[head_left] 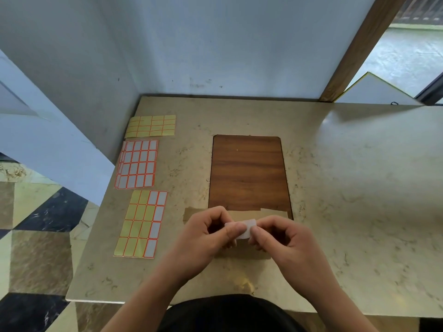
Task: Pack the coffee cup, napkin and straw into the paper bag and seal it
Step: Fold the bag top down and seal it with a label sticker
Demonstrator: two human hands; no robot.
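Note:
A small white sticker label point(245, 228) is held above the near middle of the table. My left hand point(208, 233) pinches its left end and my right hand point(280, 238) pinches its right end, thumbs facing each other. Under both hands lies a flat brown paper bag point(239, 215), its folded top strip showing just beyond my knuckles and its lower edge below my palms. Most of the bag is hidden by my hands. No coffee cup, napkin or straw is visible.
A dark wooden board point(248, 171) lies beyond the bag. Three sticker sheets lie along the table's left side: a yellow sheet point(151, 125), a white sheet with orange borders point(137, 164), and a partly peeled sheet point(141, 224). A wall corner stands behind the marble table point(359, 188).

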